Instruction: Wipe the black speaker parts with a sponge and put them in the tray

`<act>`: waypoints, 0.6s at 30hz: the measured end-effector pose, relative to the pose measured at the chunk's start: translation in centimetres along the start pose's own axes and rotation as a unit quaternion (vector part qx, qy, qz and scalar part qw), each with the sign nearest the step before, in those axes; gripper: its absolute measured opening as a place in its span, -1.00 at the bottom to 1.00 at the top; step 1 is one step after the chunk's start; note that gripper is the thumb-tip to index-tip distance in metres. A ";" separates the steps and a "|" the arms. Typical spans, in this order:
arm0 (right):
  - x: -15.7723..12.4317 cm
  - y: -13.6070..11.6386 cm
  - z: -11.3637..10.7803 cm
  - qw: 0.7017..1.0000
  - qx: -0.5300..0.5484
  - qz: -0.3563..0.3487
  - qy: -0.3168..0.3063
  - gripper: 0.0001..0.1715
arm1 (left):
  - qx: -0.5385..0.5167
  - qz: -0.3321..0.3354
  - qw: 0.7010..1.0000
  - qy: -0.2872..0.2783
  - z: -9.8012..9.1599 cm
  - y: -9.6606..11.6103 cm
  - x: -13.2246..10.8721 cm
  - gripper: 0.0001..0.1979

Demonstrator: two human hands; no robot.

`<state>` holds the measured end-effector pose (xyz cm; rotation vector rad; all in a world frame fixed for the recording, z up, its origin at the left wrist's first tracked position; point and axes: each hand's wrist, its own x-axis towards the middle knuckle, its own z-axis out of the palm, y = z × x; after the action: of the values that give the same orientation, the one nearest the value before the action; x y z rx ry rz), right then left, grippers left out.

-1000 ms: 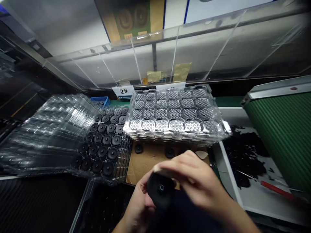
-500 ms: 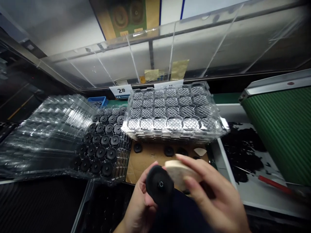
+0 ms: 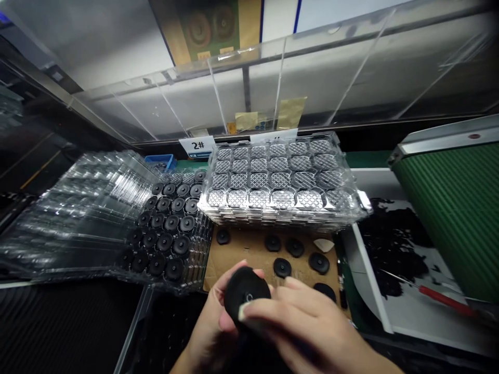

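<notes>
My left hand [image 3: 210, 319] is closed around the edge of a round black disc [image 3: 240, 288] with a small ring at its centre. My right hand [image 3: 312, 317] is closed on a cream-coloured pad [image 3: 242, 311], most of which the fingers hide. The visible end of this pad touches the disc's face just below the ring. Beyond the hands, several similar black discs [image 3: 282, 267] lie on a cardboard sheet [image 3: 241, 254], along with a whitish wedge-shaped piece [image 3: 323, 244].
A stack of clear compartment trays [image 3: 268, 179] stands behind the cardboard. To its left is a tray filled with black discs [image 3: 171, 223], beside more leaning clear trays [image 3: 78, 218]. On the right are a white bin [image 3: 413, 317] with black scraps, a red-handled tool [image 3: 444, 300] and a green ribbed belt [image 3: 448, 208].
My right hand has moved left and down, bringing the pad onto the disc's face. The disc has shifted slightly left, and more discs on the cardboard are uncovered.
</notes>
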<state>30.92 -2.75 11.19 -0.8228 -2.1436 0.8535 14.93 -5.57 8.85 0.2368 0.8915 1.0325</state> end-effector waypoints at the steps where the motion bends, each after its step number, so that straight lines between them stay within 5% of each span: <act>1: -0.5 0.0 -0.5 0.999 -0.013 0.027 -0.026 -0.71 | -0.009 -0.006 1.000 0.000 0.0 0.1 -0.1 -0.36; 4: -0.9 -0.1 -1.4 0.993 -0.109 0.053 -0.002 -0.69 | -0.019 -0.026 0.999 -0.015 0.3 0.2 -0.2 -0.36; 9: 1.1 0.7 -1.0 0.989 -0.066 -0.101 0.085 -0.69 | 0.030 -0.039 0.996 -0.070 0.7 0.5 0.0 -0.35; 11: 0.9 1.6 -0.9 0.995 -0.009 -0.040 0.090 -0.71 | 0.028 -0.024 0.997 -0.065 0.6 0.6 -0.1 -0.35; 13: -0.2 2.7 -0.5 0.990 0.026 0.093 0.099 -0.72 | -0.005 -0.024 0.997 -0.069 0.2 0.6 -0.2 -0.36; 18: -4.3 5.3 2.2 0.944 0.132 0.288 0.088 -0.74 | -0.068 -0.025 0.992 -0.101 -0.7 0.4 -0.2 -0.38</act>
<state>33.28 -3.58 4.38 -1.3520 -1.5962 1.2707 14.13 -5.70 8.68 0.1998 0.6384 0.9991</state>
